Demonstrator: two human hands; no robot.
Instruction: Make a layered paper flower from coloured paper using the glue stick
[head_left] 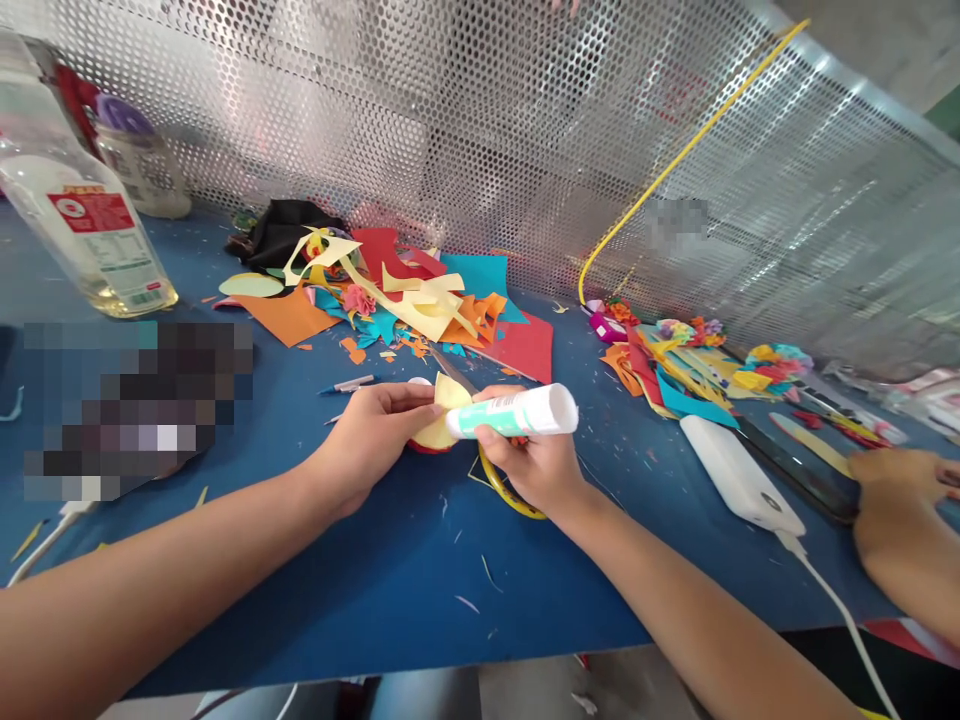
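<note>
My left hand [375, 435] pinches a pale yellow paper piece [452, 393], with a red edge showing beneath it. In my right hand [536, 465] is a white and green glue stick [517, 411], its left end touching or very close to the yellow paper. Yellow-handled scissors [514, 492] lie on the table under my right hand, partly hidden by it. Left of my left hand, pens [351, 384] rest on the table.
Coloured paper scraps [427, 300] are heaped behind my hands. A clear bottle [97, 220] stands at the left. Right of my hands are paper flowers [772, 368], a white power bank [739, 475] with a cable, and another person's hand [900, 485]. A perforated metal screen [450, 130] borders the back.
</note>
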